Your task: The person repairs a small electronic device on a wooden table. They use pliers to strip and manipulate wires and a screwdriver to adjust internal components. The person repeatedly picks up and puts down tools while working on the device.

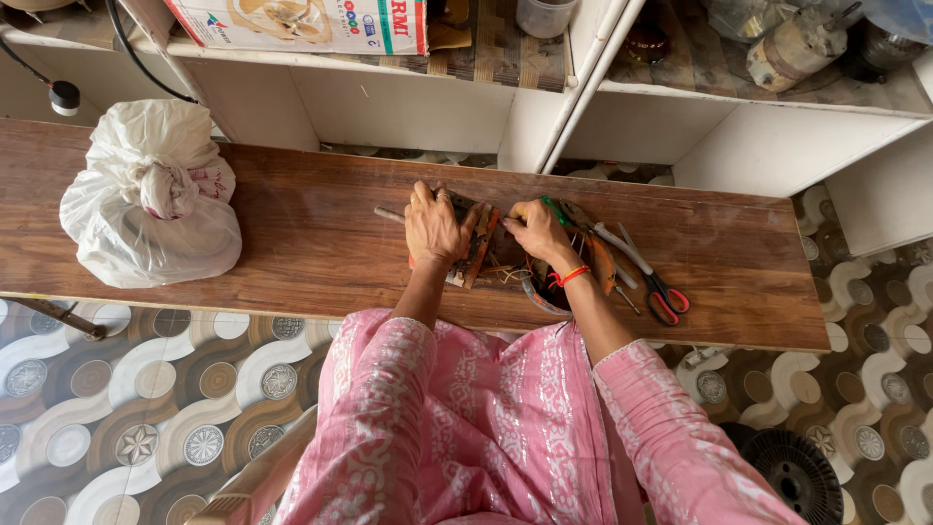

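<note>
Left hand [434, 228]: clasped over a wooden block [476, 248] mid-bench.
Right hand [537, 231]: gripping a green-handled tool [556, 211] just beside it.
Bench [321, 243]: brown wood.
Nearby: red-handled scissors [661, 290] right; white bag [151, 194] far left.

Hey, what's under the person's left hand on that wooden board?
The left hand presses on a small brown and orange part, with a thin rod poking out left. The palm covers most of it, so its shape stays hidden. The right hand rests beside it, near scissors.

The left hand [434, 228] hides most of the brown wired part [478, 248] it grips, and the cardboard box [311, 24] is cut off by the top edge.
</note>
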